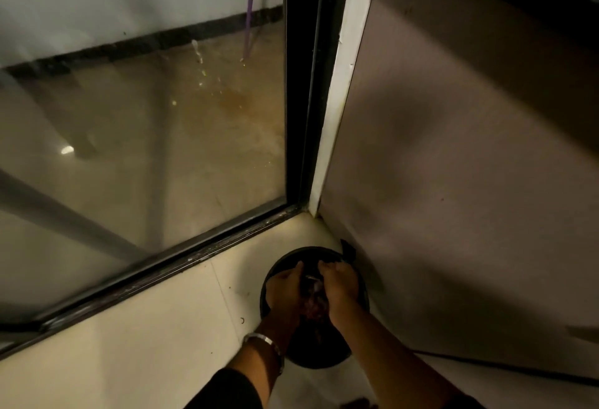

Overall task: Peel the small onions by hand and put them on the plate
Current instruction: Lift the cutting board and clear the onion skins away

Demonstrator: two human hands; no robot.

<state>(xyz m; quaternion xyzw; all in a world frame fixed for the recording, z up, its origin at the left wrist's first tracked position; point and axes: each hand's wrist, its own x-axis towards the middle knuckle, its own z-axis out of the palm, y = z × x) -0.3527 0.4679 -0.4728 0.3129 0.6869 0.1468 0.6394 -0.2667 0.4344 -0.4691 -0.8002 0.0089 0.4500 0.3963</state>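
Peeling over the bin (275, 274), near right corner.
Left hand (285, 288) and right hand (340, 282) both pinched an onion (312, 292) above it, likely so skins dropped in. No plate visible.

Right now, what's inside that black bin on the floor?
Both hands, left hand and right hand, reach over the black bin, holding purplish scraps, likely onion skins. The hands and darkness hide whatever lies deeper.

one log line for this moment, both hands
left hand: over black bin, holds scraps | right hand: same | onion skins: between hands | plate: unseen
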